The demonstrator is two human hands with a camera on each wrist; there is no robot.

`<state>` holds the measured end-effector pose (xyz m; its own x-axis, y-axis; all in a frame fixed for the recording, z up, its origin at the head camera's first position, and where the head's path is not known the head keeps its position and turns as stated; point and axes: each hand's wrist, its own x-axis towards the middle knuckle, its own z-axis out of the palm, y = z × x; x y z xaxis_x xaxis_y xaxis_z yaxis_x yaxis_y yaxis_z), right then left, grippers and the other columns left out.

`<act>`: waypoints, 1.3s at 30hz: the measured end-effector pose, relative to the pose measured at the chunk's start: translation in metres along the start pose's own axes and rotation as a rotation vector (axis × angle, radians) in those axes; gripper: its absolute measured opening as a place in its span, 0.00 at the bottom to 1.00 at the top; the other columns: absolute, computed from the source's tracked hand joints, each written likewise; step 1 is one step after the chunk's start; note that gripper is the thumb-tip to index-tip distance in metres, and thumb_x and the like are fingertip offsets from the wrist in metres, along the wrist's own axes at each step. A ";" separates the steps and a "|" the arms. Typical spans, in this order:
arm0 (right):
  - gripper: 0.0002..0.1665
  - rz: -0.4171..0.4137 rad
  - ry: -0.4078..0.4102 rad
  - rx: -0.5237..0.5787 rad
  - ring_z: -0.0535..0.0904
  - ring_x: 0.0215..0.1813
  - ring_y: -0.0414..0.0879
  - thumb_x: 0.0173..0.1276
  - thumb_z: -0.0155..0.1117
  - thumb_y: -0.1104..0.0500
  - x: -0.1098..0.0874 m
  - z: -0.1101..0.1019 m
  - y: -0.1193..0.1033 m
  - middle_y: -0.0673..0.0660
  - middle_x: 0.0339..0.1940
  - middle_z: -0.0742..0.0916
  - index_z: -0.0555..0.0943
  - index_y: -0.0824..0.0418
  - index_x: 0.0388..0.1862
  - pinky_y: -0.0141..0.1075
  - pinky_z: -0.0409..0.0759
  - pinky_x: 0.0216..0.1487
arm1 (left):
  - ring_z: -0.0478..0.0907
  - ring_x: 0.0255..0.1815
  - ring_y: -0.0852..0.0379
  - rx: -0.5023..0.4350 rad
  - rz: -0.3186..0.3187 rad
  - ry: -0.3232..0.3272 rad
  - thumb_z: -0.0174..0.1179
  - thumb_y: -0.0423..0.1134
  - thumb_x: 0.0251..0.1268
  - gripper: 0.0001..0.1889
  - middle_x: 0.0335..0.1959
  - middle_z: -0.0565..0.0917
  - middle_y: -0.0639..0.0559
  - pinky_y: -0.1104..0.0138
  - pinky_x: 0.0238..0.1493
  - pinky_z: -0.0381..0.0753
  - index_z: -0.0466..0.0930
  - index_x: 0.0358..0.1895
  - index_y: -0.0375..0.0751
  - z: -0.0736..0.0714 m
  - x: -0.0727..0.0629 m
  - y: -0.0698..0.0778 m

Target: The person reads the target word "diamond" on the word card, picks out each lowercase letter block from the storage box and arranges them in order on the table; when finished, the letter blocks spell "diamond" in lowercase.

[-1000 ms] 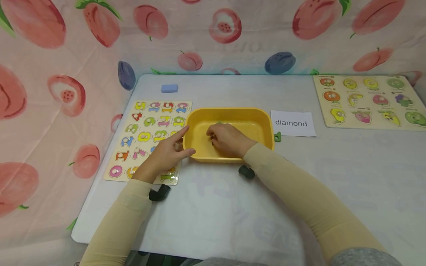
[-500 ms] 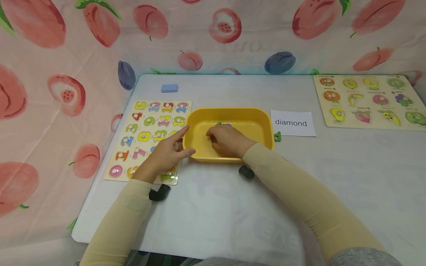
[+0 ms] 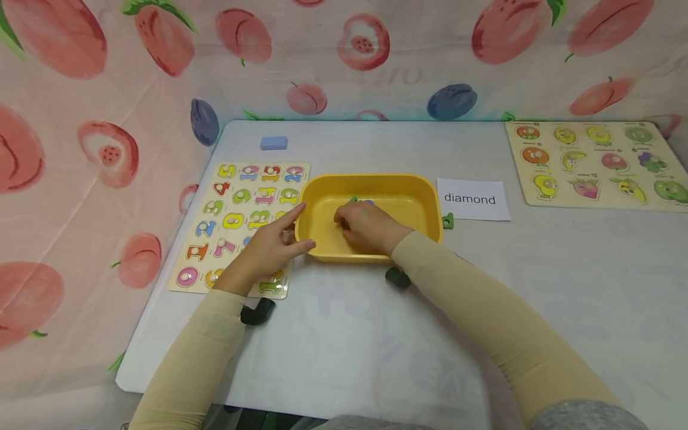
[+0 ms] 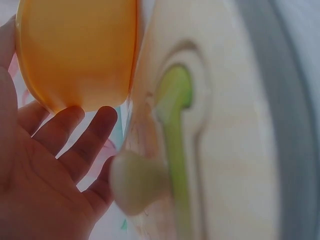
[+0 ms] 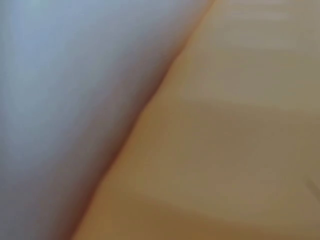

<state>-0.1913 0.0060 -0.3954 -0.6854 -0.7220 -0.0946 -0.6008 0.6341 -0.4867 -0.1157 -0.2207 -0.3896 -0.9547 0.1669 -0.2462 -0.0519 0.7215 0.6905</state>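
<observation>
In the head view my right hand (image 3: 371, 227) is down inside a yellow plastic basin (image 3: 325, 236), fingers curled toward its floor. I cannot tell whether it holds anything, since the back of the hand hides the fingertips. Just beyond the knuckles show a small green piece (image 3: 353, 199) and a blue piece (image 3: 369, 202). My left hand (image 3: 266, 248) lies at the basin's left end, thumb and index finger extended along the rim. The left wrist view shows its fingers spread against the basin wall (image 4: 77, 50). Only a blurred yellow surface and a pale one fill the right wrist view.
A number puzzle board (image 3: 185, 260) lies under the left hand. Right of the basin are a small green letter piece (image 3: 448, 221) and a card reading "diamond" (image 3: 473, 210). A fruit puzzle board (image 3: 596, 197) is at far right, a blue block (image 3: 274, 143) at back left.
The right hand has shifted only slightly inside the basin. A blue piece that was hidden one second ago now shows behind its knuckles. The left hand has stayed put.
</observation>
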 end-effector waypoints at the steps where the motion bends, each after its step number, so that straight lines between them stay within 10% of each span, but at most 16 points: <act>1: 0.15 -0.003 0.005 -0.001 0.79 0.48 0.50 0.71 0.61 0.65 0.000 0.000 0.000 0.57 0.47 0.86 0.83 0.66 0.54 0.40 0.75 0.61 | 0.60 0.75 0.43 0.000 0.001 0.000 0.66 0.58 0.64 0.45 0.77 0.62 0.48 0.45 0.71 0.61 0.51 0.81 0.64 0.000 0.000 0.000; 39: 0.17 0.057 0.030 0.097 0.78 0.51 0.50 0.71 0.59 0.62 -0.005 -0.007 -0.003 0.57 0.49 0.85 0.82 0.65 0.55 0.40 0.75 0.62 | 0.61 0.74 0.43 -0.005 0.005 -0.005 0.65 0.61 0.64 0.46 0.77 0.62 0.46 0.46 0.71 0.61 0.51 0.81 0.64 0.000 -0.002 0.000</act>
<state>-0.1889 0.0093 -0.3871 -0.7301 -0.6761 -0.0991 -0.5188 0.6428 -0.5635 -0.1142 -0.2210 -0.3889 -0.9536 0.1735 -0.2462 -0.0491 0.7170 0.6953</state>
